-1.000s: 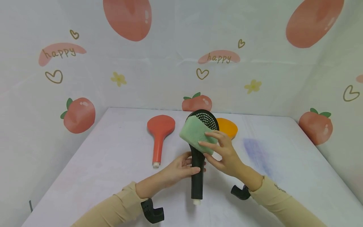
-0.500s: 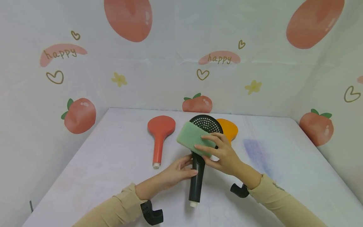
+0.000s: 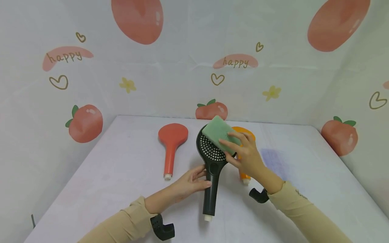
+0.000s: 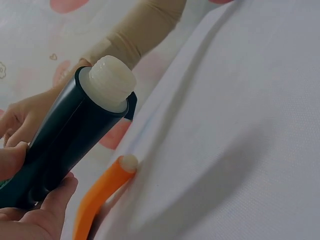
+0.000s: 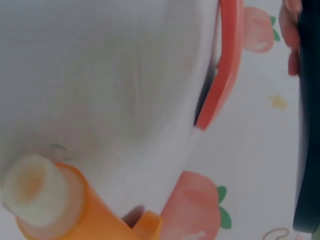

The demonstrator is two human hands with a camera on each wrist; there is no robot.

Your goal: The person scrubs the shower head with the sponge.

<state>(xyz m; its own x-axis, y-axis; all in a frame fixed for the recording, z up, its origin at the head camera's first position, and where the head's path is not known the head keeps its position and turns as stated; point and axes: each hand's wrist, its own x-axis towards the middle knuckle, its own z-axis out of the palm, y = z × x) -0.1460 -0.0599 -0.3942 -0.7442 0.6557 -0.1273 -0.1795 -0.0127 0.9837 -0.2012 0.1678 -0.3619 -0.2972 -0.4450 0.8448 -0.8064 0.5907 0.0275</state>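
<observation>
My left hand (image 3: 191, 184) grips the black shower head (image 3: 210, 189) by its handle and holds it up off the table, its perforated face toward me. A white threaded end (image 4: 112, 80) shows at the handle's bottom in the left wrist view. Between the thumb and fingers of my right hand (image 3: 247, 155) is a green sponge (image 3: 218, 131), which lies over the upper right of the shower head's face. The right wrist view catches only the dark edge of the shower head (image 5: 310, 125) and some left fingertips; the sponge is almost wholly outside it.
A red shower head (image 3: 171, 148) lies on the white table (image 3: 121, 189) to the left. An orange shower head (image 3: 244, 177) lies to the right, partly behind my right hand. A bluish stain (image 3: 275, 163) marks the cloth at right. A patterned backdrop (image 3: 182, 77) encloses the back and sides.
The sponge in my right hand has moved from the lower part of the black shower head's face to its upper right. The shower head has tilted slightly, and its lower perforated face now shows.
</observation>
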